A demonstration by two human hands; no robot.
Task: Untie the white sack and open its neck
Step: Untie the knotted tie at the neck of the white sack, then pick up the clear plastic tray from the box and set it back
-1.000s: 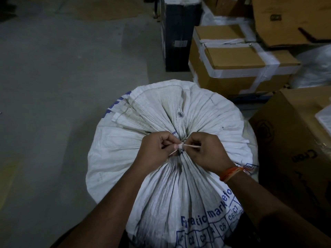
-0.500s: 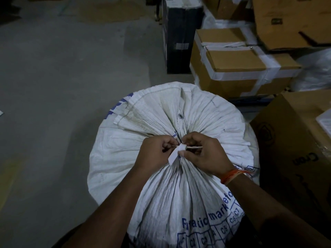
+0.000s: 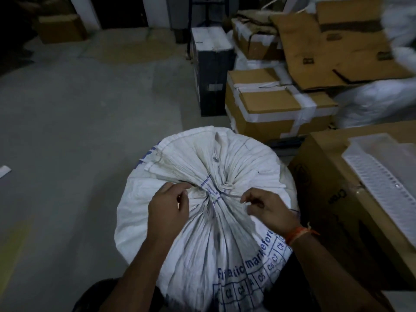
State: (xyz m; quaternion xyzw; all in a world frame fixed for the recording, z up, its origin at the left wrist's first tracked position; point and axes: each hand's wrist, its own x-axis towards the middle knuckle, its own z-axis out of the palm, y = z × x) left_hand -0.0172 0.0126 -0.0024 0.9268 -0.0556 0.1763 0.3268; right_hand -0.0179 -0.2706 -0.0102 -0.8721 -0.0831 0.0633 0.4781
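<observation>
White woven plastic sack (image 3: 202, 221) stands on the grey floor (image 3: 67, 131). Left hand (image 3: 167, 212) and right hand (image 3: 267, 210), a second ago pinched together at the tie, now sit apart, each gripping neck folds; no tie shows, so the untying looks done.

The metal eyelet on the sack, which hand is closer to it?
Left, though only slightly. The left hand is below and to the left of the eyelet, gripping the sack. The right hand is below and to its right, a bit farther.
</observation>
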